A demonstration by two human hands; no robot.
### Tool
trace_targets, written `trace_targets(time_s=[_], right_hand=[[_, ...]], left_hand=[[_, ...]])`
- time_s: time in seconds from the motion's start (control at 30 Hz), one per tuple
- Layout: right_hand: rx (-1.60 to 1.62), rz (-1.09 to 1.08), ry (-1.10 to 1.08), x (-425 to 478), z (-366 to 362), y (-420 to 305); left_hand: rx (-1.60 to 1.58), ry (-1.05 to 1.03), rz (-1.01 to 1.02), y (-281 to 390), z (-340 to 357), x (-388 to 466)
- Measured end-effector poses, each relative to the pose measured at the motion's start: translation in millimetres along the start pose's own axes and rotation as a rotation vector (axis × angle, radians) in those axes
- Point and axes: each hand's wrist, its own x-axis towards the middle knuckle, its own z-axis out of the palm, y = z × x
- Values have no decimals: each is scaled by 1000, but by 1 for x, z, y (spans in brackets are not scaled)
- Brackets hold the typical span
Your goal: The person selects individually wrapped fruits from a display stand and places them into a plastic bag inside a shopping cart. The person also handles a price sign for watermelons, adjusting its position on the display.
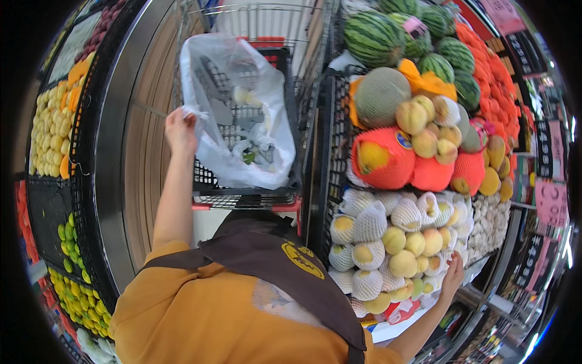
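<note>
My left hand [181, 132] pinches the rim of a clear-white plastic bag [195, 150] spread wide in a shopping cart. Inside the bag lie crumpled white foam nets [245, 96] and a bit of green leaf [248, 157]. At the right, my right hand [453, 273] reaches the far side of a peach pile, its fingertips at the foam-wrapped peaches [434, 264]. Whether the fingers grip one is unclear. Bare yellow peaches [403, 263] lie mid-pile, among others in white foam nets [369, 221].
The metal shopping cart [263, 8] stands ahead, a black crate [207, 175] under the bag. Beyond the peaches are a netted melon [383, 97], red-foam-wrapped fruit [384, 159] and watermelons [373, 38]. A fruit shelf with a metal edge [107, 150] runs along the left.
</note>
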Motion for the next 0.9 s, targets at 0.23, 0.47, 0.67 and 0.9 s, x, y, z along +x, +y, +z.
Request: trace_targets(time_s=[0.23,0.47,0.67,0.9], right_hand=[[-82,-383,-207,-11,95,-225],[-32,-325,-322,-36,163,-293],[-64,-257,-381,-48,205,-317],[-64,-169,-385,-58,214,-326]], left_hand=[[1112,-673,435,-98,39,27],[2001,-929,560,-127,43,20],[1571,-1362,-415,-219,25,-11],[1667,-1369,-672,-307,-48,-97]])
